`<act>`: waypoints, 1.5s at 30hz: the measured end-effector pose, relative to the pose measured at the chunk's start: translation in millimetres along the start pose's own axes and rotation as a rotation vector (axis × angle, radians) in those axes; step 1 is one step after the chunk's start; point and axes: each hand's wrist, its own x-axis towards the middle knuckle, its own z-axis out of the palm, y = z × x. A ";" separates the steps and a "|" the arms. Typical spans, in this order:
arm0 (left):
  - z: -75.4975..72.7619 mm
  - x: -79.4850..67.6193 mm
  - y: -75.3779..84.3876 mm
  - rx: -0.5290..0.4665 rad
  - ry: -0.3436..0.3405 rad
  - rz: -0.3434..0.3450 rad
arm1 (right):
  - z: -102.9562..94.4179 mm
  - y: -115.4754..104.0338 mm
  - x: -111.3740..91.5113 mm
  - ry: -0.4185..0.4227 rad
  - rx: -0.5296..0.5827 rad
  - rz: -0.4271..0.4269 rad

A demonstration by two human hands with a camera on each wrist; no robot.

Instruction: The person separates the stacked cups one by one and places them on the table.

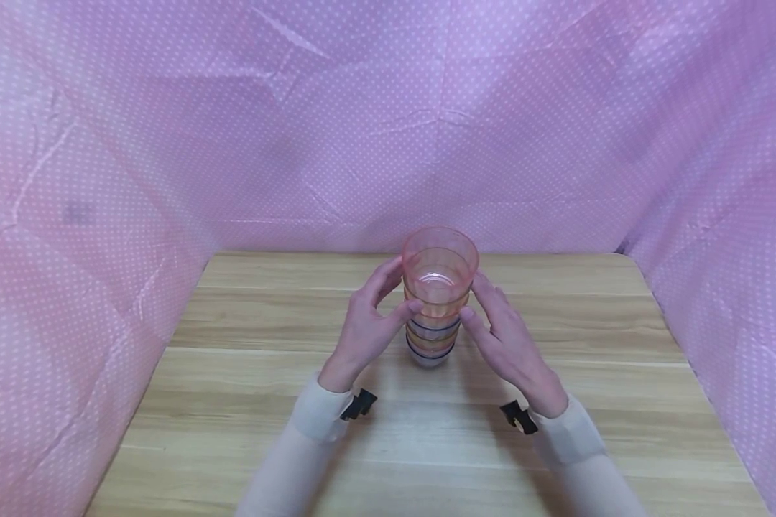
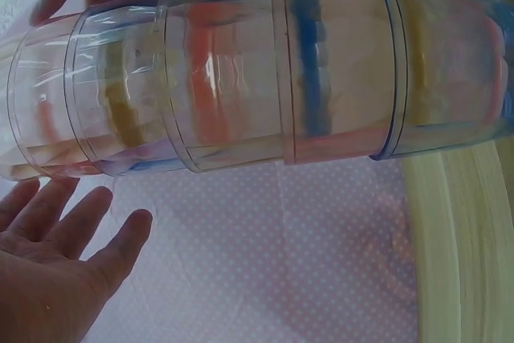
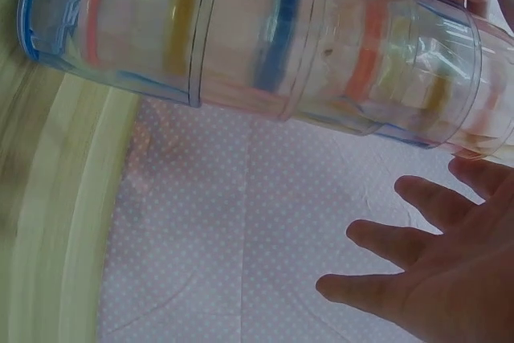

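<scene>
A tall stack of several nested clear plastic cups [image 1: 430, 337] stands upright on the wooden table, with blue, yellow and pink tints alternating down it. Topmost is a pink cup [image 1: 439, 283], its wide mouth facing up. My left hand [image 1: 371, 323] is at the left side of the upper cups, thumb toward the near side and fingers extended around the far side. On the right, my right hand [image 1: 507, 334] mirrors it, its thumb tip close to the stack. Both wrist views show spread, fairly straight fingers beside the upper cups. The lower cups have no hand around them.
The wooden table [image 1: 233, 416] has its far edge just behind the stack. Pink dotted cloth [image 1: 310, 143] hangs behind the table and along both sides. Black clips [image 1: 360, 404] sit at the inner side of each white sleeve cuff.
</scene>
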 end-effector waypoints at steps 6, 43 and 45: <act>1.5 -0.2 -2.3 -0.016 0.001 0.000 | -9.9 -1.1 3.6 0.028 0.009 -0.025; 6.7 -3.8 -2.4 -0.116 -0.014 0.034 | -40.9 -34.8 47.1 -0.107 0.381 -0.061; 6.9 -4.0 -2.2 -0.117 -0.012 0.032 | -40.6 -35.4 47.9 -0.107 0.390 -0.062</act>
